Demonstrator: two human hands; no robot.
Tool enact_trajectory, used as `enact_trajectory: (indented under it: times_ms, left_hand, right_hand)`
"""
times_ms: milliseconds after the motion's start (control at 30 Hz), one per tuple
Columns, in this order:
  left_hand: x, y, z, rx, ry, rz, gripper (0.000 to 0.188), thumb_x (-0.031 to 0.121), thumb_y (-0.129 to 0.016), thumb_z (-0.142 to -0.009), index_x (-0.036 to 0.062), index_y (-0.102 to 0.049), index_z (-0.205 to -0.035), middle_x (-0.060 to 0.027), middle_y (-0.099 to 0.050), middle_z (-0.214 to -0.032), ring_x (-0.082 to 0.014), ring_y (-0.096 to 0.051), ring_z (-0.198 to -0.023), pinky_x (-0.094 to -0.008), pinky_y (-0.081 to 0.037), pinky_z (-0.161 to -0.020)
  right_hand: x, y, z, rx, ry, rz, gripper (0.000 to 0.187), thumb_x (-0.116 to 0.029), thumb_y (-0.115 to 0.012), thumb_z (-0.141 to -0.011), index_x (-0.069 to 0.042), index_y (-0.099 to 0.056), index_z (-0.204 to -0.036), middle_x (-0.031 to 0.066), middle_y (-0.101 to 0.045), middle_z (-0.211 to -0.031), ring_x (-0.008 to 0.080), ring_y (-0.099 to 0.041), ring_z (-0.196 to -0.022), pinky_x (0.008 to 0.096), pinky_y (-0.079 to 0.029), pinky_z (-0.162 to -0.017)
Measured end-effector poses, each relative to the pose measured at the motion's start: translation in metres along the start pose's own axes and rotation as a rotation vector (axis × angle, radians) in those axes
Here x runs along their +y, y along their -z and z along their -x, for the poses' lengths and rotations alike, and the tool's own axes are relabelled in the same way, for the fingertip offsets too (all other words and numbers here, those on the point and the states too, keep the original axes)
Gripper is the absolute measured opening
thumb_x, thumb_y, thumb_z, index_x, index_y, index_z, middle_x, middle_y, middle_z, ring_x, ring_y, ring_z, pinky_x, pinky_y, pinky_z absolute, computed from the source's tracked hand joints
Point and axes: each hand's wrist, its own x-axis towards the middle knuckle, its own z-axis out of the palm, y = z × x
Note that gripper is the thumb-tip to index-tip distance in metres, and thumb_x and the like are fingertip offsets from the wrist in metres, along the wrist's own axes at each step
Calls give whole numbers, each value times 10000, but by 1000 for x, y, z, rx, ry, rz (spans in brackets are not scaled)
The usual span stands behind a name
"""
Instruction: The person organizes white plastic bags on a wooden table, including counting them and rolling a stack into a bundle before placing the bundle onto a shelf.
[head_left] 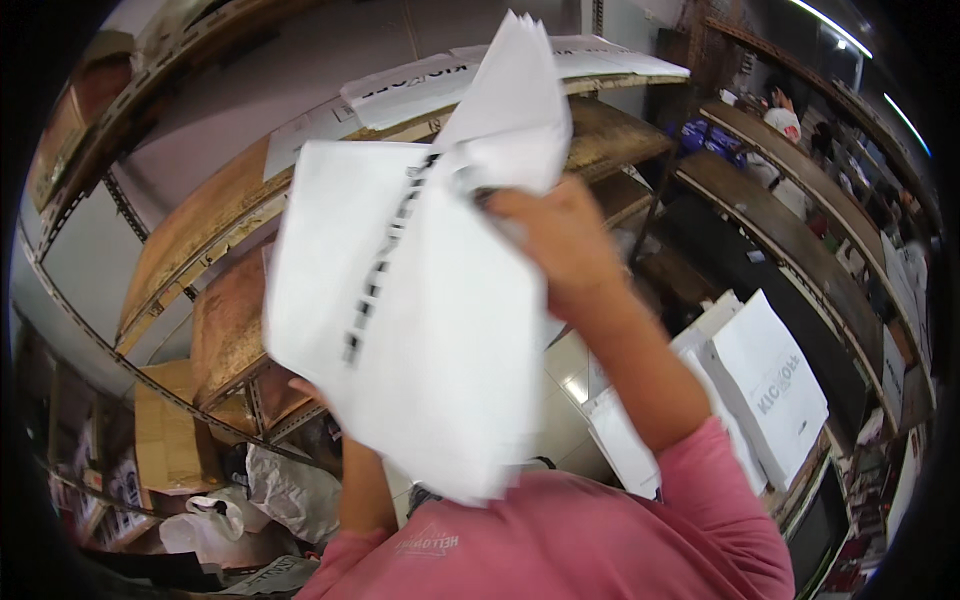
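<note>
A bundle of thin white sheets (pixel 440 330) with dark printing hangs in front of me, bent and fanned at the top. My right hand (pixel 565 240) is closed on its upper right part, slightly blurred, with the fingers over the fold. Something small and dark shows by the fingertips, too blurred to make out. Behind the lower left edge of the bundle is my left hand (pixel 303 388). Only a little of its fingers shows there; the rest is covered by the sheets it supports.
Wooden shelves on metal frames (pixel 200 255) stand ahead and left, with flat white printed sheets (pixel 420 88) on top. To my right lies a stack of similar sheets (pixel 770 390). A cardboard box (pixel 175 430) and clear plastic bags (pixel 290 490) sit low left. People are far right.
</note>
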Motion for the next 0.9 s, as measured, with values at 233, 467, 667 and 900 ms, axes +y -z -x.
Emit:
enact_trajectory:
  times_ms: [233, 467, 667, 900]
  left_hand:
    - [-163, -9, 50, 94, 678, 5, 952, 720, -483, -932, -12, -397, -1535, -169, -499, -1502, -315, -505, -1354, -460, -378, -1166]
    - [-287, -9, 56, -210, 1380, -664, 539, 154, -725, -923, 19, -542, -1412, -144, -711, -1188, -246, -718, -1016, -400, -609, -888]
    - [-385, -42, 18, -426, 1318, -701, 476, -22, -694, -907, 16, -578, -1367, -154, -730, -1169, -235, -743, -959, -376, -637, -825]
    - [-444, -96, 8, -543, 1293, -659, 476, -33, -670, -917, 5, -560, -1379, -161, -722, -1166, -235, -737, -986, -372, -633, -846]
  right_hand:
    - [-95, 154, 38, -150, -540, 84, 293, -122, -714, -833, 2, -707, -1098, 98, -711, -1066, 195, -706, -898, 305, -557, -769]
    - [-113, 260, 131, 141, -854, 464, 323, -112, -706, -855, 15, -629, -1142, 89, -684, -993, 170, -701, -866, 332, -584, -757]
    - [-128, 369, 254, 397, -879, 309, 267, -52, -657, -895, 9, -644, -1155, 70, -696, -987, 113, -696, -769, 285, -607, -668]
    - [-100, 442, 464, 884, -922, 404, 312, -33, -612, -916, 16, -648, -1222, 106, -720, -1077, 205, -729, -926, 359, -635, -774]
